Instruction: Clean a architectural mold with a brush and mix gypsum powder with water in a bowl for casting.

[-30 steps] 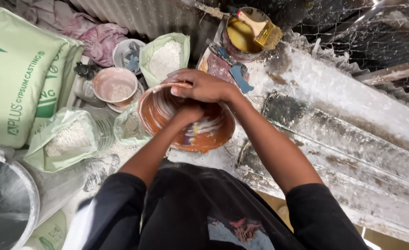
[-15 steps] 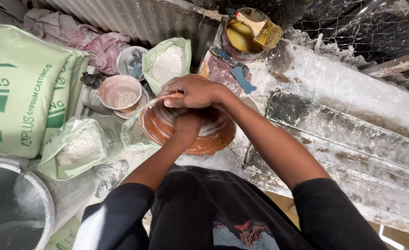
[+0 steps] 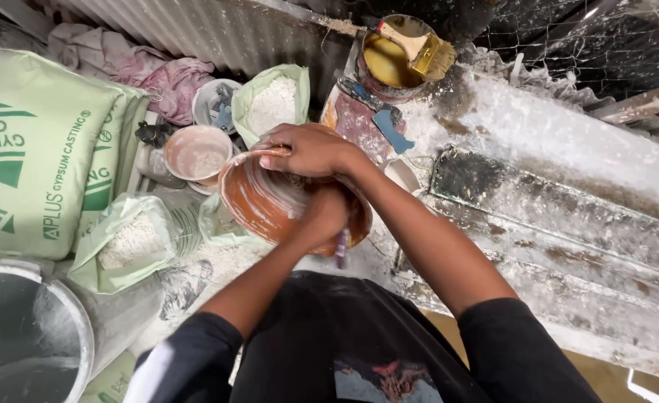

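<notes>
Around 1 brown bowl (image 3: pixel 270 201), 2 hands (image 3: pixel 311 149)

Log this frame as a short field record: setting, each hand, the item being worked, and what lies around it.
setting: powder-dusted work surface beside a corrugated metal wall
right hand: lies across the rim of the round orange-brown bowl
left hand: reaches inside that bowl; what it holds cannot be told
bowl state: smeared with white paste inside
left of the bowl: small pink bowl with white residue; open pale green bags of white powder; large green printed sack
behind: yellow-stained tin with a flat brush across it
lower left: grey metal bucket
</notes>
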